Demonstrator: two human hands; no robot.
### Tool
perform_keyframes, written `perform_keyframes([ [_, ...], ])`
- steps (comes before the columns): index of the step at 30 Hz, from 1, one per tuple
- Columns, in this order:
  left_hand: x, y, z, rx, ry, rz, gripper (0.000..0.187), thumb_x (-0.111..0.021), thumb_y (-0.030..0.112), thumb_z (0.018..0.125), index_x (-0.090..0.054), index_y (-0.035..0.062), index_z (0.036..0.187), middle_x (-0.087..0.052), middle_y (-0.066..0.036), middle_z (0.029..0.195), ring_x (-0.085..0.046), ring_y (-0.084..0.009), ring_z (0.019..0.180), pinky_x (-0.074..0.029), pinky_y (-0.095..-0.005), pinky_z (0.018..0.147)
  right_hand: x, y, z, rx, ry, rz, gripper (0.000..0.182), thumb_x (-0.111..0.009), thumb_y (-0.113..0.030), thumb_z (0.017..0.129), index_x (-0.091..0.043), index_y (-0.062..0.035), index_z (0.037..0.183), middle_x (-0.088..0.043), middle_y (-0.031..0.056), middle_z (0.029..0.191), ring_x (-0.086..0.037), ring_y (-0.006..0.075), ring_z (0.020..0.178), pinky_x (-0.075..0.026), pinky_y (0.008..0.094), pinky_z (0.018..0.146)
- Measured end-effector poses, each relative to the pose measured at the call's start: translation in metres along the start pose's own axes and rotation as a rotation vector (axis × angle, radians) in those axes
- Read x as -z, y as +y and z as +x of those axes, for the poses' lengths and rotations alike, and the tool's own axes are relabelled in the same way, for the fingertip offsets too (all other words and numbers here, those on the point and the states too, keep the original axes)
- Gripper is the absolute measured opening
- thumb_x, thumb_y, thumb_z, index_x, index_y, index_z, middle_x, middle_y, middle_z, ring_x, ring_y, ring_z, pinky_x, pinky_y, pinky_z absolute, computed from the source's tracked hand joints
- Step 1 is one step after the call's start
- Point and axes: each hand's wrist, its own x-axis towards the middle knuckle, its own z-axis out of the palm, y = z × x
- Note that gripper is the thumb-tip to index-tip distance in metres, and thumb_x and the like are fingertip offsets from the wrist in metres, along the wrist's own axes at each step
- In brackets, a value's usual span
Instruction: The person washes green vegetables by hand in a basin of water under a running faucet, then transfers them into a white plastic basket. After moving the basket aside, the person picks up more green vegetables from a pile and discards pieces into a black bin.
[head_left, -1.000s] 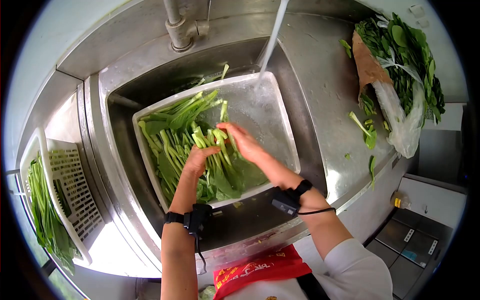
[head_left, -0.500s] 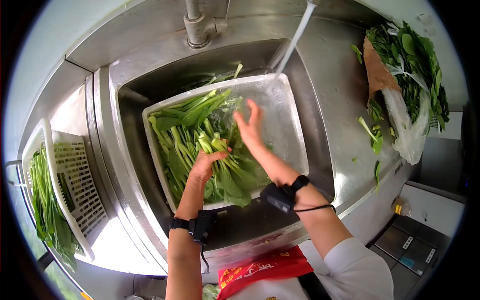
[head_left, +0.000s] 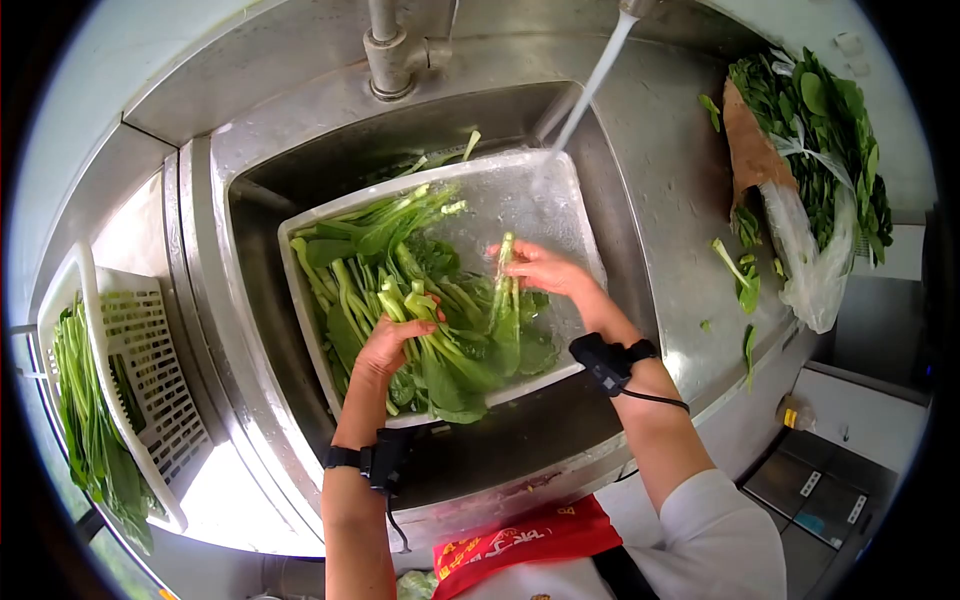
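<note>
Because the steel sink (head_left: 300,180) is deep and walled on all sides, it carries a white rectangular tub (head_left: 330,330) set at a slant inside it, with dark gaps between the tub rim and the sink walls at the near and left sides. A stream of water (head_left: 590,85) falls from above into the far right corner of the tub, so that corner holds clear water and few leaves. Most of the leafy greens (head_left: 370,260) lie packed against the tub's left and near parts, stems pointing to the far side.

On the steel table (head_left: 670,200) to the right, a bagged bundle of greens (head_left: 810,140) lies near the far edge, and loose trimmed leaves (head_left: 742,275) lie scattered beside it; bare surface remains between these and the sink rim. To the left, a white slotted basket (head_left: 140,370) holds long green stalks (head_left: 85,410) along its outer side and stands well apart from the tub.

The left hand (head_left: 385,345) presses down on a clump of greens near the tub's middle, fingers curled around the stems. The right hand (head_left: 545,272) holds a single stalk (head_left: 503,300) in the open water on the right, fingers closed on its pale stem end, leaves trailing toward the person. Both wrists carry black strapped devices.
</note>
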Motion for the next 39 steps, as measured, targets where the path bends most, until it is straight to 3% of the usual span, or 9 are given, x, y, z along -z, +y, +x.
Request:
perform_keyframes([
  [7, -0.030, 0.008, 0.019, -0.025, -0.013, 0.001, 0.039, -0.065, 0.001, 0.065, -0.056, 0.0024, 0.103, -0.062, -0.007, 0.092, -0.058, -0.0193, 0.087, -0.044, -0.0314, 0.081, -0.031, -0.016, 0.000, 0.217, 0.060, -0.229, 0.040, -0.050, -0.006, 0.088, -0.047, -0.0136, 0.127, -0.057, 0.0041, 0.106, -0.053, 0.0151, 0.103, -0.041, 0.0305, 0.092],
  [12, -0.054, -0.004, 0.049, -0.022, 0.119, -0.026, 0.038, -0.068, 0.003, 0.068, -0.056, 0.0036, 0.105, -0.061, -0.005, 0.095, -0.057, -0.0180, 0.088, -0.043, -0.0298, 0.081, -0.071, 0.016, 0.024, 0.381, 0.052, 0.391, 0.054, -0.041, -0.018, 0.083, -0.035, -0.0080, 0.136, -0.039, 0.0073, 0.136, -0.034, 0.0190, 0.126, -0.022, 0.0309, 0.106],
  [16, -0.059, -0.031, 0.065, -0.090, 0.204, 0.171, 0.039, -0.068, 0.001, 0.066, -0.058, 0.0034, 0.104, -0.061, -0.004, 0.095, -0.057, -0.0164, 0.087, -0.044, -0.0291, 0.079, -0.095, 0.016, 0.028, 0.195, 0.536, -0.058, 0.064, -0.050, -0.053, 0.086, -0.043, -0.0061, 0.129, -0.051, 0.0099, 0.120, -0.048, 0.0195, 0.109, -0.036, 0.0316, 0.093],
  [20, -0.059, -0.045, 0.071, -0.079, 0.135, 0.188, 0.031, -0.064, 0.004, 0.071, -0.058, 0.0036, 0.102, -0.060, -0.006, 0.094, -0.056, -0.0173, 0.086, -0.044, -0.0311, 0.077, -0.063, 0.000, 0.031, -0.092, 0.445, -0.090, 0.055, -0.051, -0.050, 0.086, -0.051, -0.0046, 0.117, -0.056, 0.0126, 0.115, -0.051, 0.0209, 0.107, -0.038, 0.0319, 0.092],
  [24, -0.067, -0.048, 0.088, -0.240, 0.129, 0.292, 0.033, -0.060, 0.011, 0.079, -0.052, 0.0024, 0.110, -0.061, -0.007, 0.102, -0.057, -0.0181, 0.091, -0.044, -0.0297, 0.081, -0.079, 0.011, 0.030, 0.622, 0.575, -0.621, 0.041, -0.066, -0.040, 0.077, -0.055, -0.0108, 0.105, -0.056, 0.0075, 0.090, -0.052, 0.0203, 0.087, -0.042, 0.0330, 0.076],
  [28, -0.073, -0.052, 0.086, -0.259, 0.170, 0.508, 0.043, -0.065, 0.014, 0.076, -0.048, 0.0001, 0.112, -0.062, -0.009, 0.100, -0.058, -0.0183, 0.091, -0.045, -0.0286, 0.080, -0.075, 0.007, 0.044, 0.289, 0.669, -0.360, 0.034, -0.064, -0.042, 0.078, -0.055, -0.0097, 0.084, -0.053, 0.0030, 0.079, -0.049, 0.0179, 0.076, -0.040, 0.0343, 0.068],
  [31, -0.070, -0.040, 0.084, -0.051, 0.145, 0.633, 0.050, -0.070, 0.012, 0.071, -0.048, -0.0013, 0.114, -0.062, -0.010, 0.099, -0.058, -0.0196, 0.090, -0.045, -0.0293, 0.080, -0.065, -0.017, 0.032, 0.030, 0.394, -0.133, 0.040, -0.056, -0.050, 0.081, -0.056, -0.0114, 0.091, -0.057, 0.0047, 0.097, -0.055, 0.0258, 0.093, -0.040, 0.0425, 0.078],
  [35, -0.062, -0.009, 0.058, 0.069, 0.033, 0.099, 0.101, -0.082, 0.024, 0.061, -0.021, -0.0099, 0.134, -0.045, -0.025, 0.124, -0.048, -0.0284, 0.114, -0.040, -0.0341, 0.094, -0.035, -0.008, 0.006, 0.247, 0.270, 0.348, 0.076, -0.058, -0.049, 0.080, -0.026, -0.0110, 0.138, -0.018, 0.0199, 0.143, -0.017, 0.0317, 0.133, -0.020, 0.0485, 0.107],
  [39, -0.034, -0.040, 0.076, 0.345, 0.067, 0.391, 0.125, -0.082, 0.040, 0.057, 0.000, -0.0060, 0.139, -0.029, -0.028, 0.137, -0.027, -0.0365, 0.129, -0.019, -0.0474, 0.107, -0.049, 0.011, -0.016, -0.160, 0.302, -0.203, 0.082, -0.058, -0.040, 0.083, -0.018, 0.0058, 0.138, -0.029, 0.0271, 0.138, -0.031, 0.0358, 0.127, -0.029, 0.0425, 0.104],
])
